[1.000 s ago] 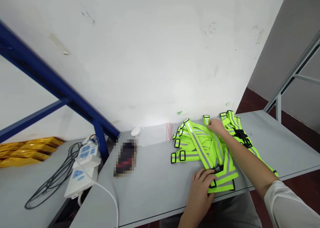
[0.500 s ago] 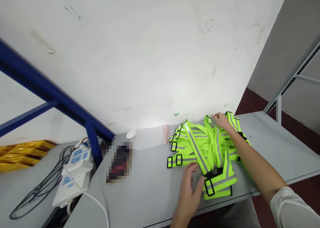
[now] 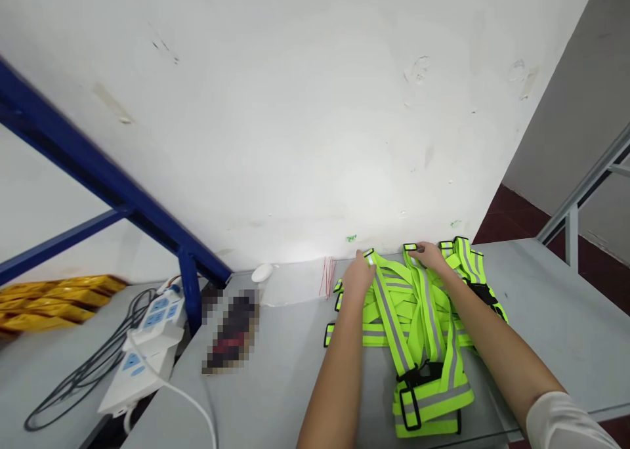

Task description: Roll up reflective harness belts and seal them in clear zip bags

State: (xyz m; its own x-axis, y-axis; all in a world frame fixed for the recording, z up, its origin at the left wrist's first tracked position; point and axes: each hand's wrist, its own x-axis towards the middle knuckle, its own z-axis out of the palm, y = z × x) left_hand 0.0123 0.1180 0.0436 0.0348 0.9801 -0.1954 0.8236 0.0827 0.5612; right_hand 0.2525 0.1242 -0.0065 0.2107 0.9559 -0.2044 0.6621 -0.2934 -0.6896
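Our lime straps (image 3: 391, 314) lie on the desk (image 3: 280, 370) near the wall (image 3: 295, 107). Our right hand (image 3: 432, 257) pinches one's wall-side end; our left hand (image 3: 358, 279) touches another's, but we cannot tell whether it grips.

Behind the yellow-green straps (image 3: 386, 304), the wall (image 3: 315, 121) blocks the way. The left hand (image 3: 358, 279) with its forearm (image 3: 339, 363) obstructs their left side, and the right hand (image 3: 430, 256) with its forearm (image 3: 497, 337) their right. Farther right of them, the worktop (image 3: 556, 304) gives room to pass.
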